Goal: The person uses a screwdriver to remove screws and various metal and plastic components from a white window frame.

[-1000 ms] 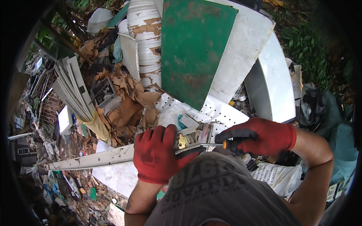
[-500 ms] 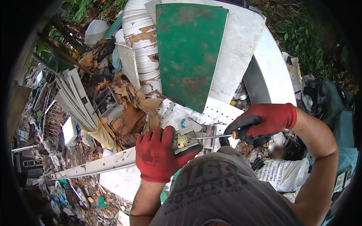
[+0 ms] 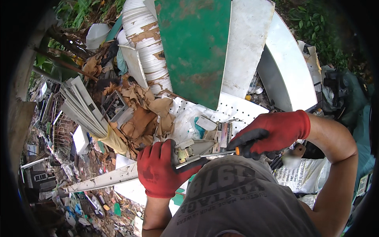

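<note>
My left hand, in a red glove with dark fingertips, is closed around a long, narrow, off-white channel-shaped strip. The strip slants from the lower left up to my lap. At its near end, beside my left thumb, sits a yellowish metal bracket. My right hand, gloved the same way, grips a screwdriver by its orange handle, mostly hidden in the palm. Its shaft points left, with the tip at the lower edge of the strip's end, next to the bracket. A pale tapered piece shows just beyond.
Ahead lean a green panel, white panels and a ribbed white stack. Torn brown cardboard and upright grey strips lie to the left. A printed white sack rests at right, amid mixed scrap.
The screwdriver tip has shifted left and down, from the bracket to the strip's lower edge. My left hand and the strip's near end sit slightly lower. A tapered piece now shows beyond the bracket.
</note>
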`<state>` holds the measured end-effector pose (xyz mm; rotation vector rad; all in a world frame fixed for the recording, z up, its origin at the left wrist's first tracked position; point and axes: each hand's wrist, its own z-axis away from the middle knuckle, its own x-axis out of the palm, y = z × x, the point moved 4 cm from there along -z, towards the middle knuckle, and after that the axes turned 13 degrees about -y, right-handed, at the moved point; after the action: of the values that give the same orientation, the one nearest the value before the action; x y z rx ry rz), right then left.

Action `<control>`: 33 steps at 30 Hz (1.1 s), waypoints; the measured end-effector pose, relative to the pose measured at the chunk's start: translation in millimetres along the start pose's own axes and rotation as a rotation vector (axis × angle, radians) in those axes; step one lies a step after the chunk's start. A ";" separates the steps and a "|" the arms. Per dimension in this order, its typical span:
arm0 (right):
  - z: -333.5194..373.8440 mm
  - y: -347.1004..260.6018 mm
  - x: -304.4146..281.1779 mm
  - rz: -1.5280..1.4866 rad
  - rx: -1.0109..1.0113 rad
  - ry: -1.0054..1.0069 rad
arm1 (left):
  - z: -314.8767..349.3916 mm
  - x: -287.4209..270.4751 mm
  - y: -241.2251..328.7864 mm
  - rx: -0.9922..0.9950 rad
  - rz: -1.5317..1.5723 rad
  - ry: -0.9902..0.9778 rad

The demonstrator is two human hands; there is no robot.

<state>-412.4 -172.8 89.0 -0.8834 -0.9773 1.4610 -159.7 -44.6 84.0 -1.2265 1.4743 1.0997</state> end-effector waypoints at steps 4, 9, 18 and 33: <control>-1.4 4.8 11.9 0.041 0.054 0.017 | 5.7 1.6 -0.4 0.001 0.014 0.004; 3.4 0.3 16.2 -0.044 0.091 0.035 | 10.0 -2.5 6.5 -0.064 0.014 -0.082; 3.9 6.4 33.2 0.061 0.045 0.189 | 10.6 -1.0 3.6 0.000 0.007 0.010; 5.7 18.9 43.9 0.037 -0.082 0.302 | 10.5 -2.2 3.4 -0.039 0.033 -0.083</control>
<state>-429.4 -130.5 73.5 -1.1500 -0.8014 1.2792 -161.8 -33.5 84.4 -1.1730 1.4202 1.1920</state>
